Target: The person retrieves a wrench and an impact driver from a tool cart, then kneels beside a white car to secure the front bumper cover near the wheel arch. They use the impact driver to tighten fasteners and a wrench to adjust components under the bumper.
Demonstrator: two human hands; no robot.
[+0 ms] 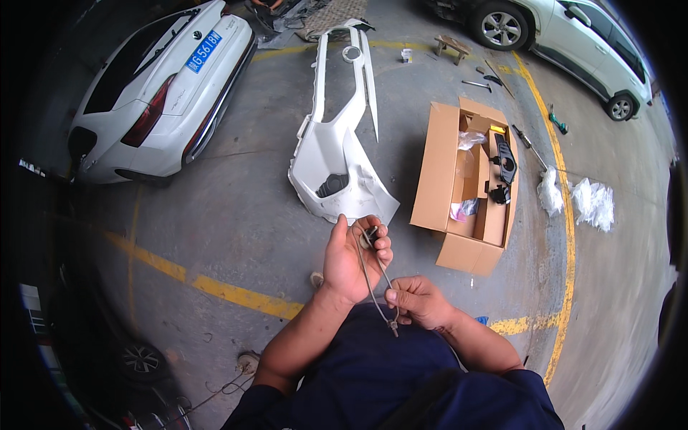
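My left hand (351,261), palm up, has its fingers curled round a small dark round part (369,238), from which a thin beige cable (365,272) hangs in a long loop with a small connector (393,326) at the bottom. My right hand (419,304), lower and to the right, is closed on the cable between thumb and fingers. Beyond both hands a white car bumper (322,129) lies on the floor.
An open cardboard box (430,165) holding black parts (505,158) stands at the right, near clear wrapping (591,204) and tools (559,122). A white car (154,93) is at left, another (573,50) at top right. A wooden stool (453,46) stands behind.
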